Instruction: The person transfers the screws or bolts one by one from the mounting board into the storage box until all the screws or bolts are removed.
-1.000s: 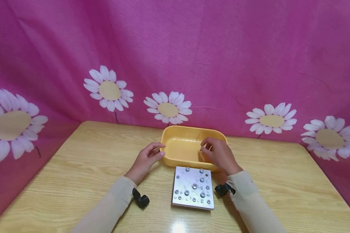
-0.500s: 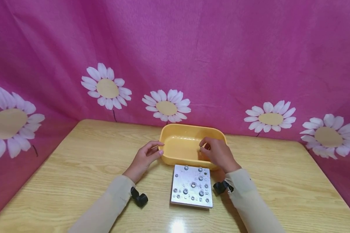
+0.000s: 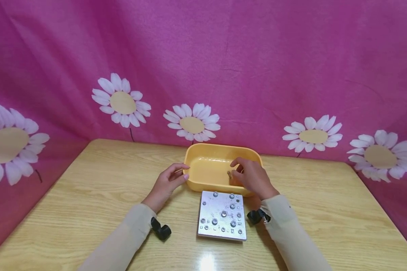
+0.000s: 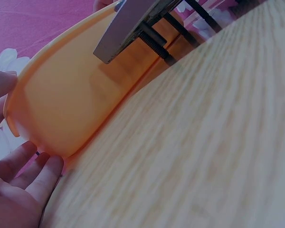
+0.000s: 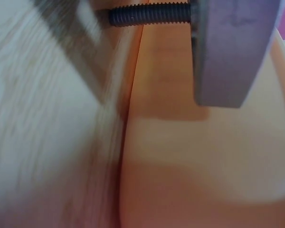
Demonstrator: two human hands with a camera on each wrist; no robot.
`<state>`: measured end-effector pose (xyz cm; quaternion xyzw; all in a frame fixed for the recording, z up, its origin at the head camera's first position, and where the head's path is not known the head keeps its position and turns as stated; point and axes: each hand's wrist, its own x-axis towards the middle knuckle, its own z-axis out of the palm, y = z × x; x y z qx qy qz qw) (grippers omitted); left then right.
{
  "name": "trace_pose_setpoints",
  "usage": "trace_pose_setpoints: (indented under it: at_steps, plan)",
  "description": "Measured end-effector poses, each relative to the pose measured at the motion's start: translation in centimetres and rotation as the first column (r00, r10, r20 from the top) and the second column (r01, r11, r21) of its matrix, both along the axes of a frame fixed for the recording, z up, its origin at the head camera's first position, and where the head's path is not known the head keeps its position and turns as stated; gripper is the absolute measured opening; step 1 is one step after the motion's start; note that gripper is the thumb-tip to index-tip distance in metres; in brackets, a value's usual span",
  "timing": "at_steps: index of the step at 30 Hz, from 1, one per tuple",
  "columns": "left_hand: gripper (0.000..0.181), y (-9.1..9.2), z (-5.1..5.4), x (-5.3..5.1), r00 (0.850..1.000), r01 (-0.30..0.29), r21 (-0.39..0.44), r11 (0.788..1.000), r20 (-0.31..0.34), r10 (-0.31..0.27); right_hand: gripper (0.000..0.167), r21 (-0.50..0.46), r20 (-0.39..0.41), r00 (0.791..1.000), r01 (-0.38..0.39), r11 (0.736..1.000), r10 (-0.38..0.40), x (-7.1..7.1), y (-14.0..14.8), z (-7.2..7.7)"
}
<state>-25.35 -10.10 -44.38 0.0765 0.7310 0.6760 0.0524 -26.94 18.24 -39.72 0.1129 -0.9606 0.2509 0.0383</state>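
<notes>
A yellow plastic tub (image 3: pixel 203 187) stands at the back of the table. My left hand (image 3: pixel 166 183) holds its left end, with fingertips at the rim and outer wall; the left wrist view shows the fingers (image 4: pixel 52 173) against the wall. My right hand (image 3: pixel 254 178) is over the tub's right part, thumb and forefinger apart. Just left of those fingertips is a small brass-coloured screw (image 3: pixel 229 174); whether it touches the tub's floor I cannot tell. In front of the tub sits a square metal plate (image 3: pixel 220 214) with several socket-head bolts.
Long black threaded bolts (image 4: pixel 154 46) stick out below the plate and hold it off the wooden table (image 3: pixel 129 165). A pink curtain (image 3: pixel 251 67) printed with daisies hangs behind the table. Black wrist cameras (image 3: pixel 161 230) are strapped to both sleeves.
My right thumb and forefinger have parted and let go of the small screw, which now shows beside them in the tub. The left hand stays at the tub's end. The view shifts slightly.
</notes>
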Motion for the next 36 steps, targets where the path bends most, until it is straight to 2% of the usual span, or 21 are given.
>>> trace_pose_setpoints:
  at_steps: [8,15,19,22,27,36]
  plan:
    - [0.03,0.0,-0.2,-0.1,1.0,0.003,-0.007,1.0,0.003,-0.003,0.022,-0.032,-0.029,0.999,-0.024,0.999,0.023,0.2,0.1,0.0]
    - [0.034,-0.1,0.0,0.0,1.0,0.018,-0.004,1.0,0.021,-0.018,0.021,-0.093,-0.138,0.984,-0.123,0.988,0.109,0.2,0.4,0.2]
    - [0.035,0.0,1.5,0.8,0.999,0.028,-0.011,1.0,0.021,-0.028,0.022,-0.097,-0.167,0.976,-0.158,0.983,0.141,0.5,0.6,0.9]
    - [0.039,0.2,2.5,1.5,0.999,0.036,-0.016,0.999,0.009,-0.035,0.022,-0.089,-0.154,0.978,-0.156,0.984,0.141,1.1,0.7,1.9]
    - [0.036,0.1,2.5,1.6,1.0,0.031,-0.022,0.999,0.003,-0.031,0.021,-0.081,-0.112,0.979,-0.183,0.98,0.173,1.9,1.0,3.3]
    - [0.032,0.2,2.6,1.6,1.0,0.021,-0.034,0.999,0.003,-0.021,0.019,-0.051,0.038,0.968,-0.247,0.968,0.249,3.6,1.7,5.5]
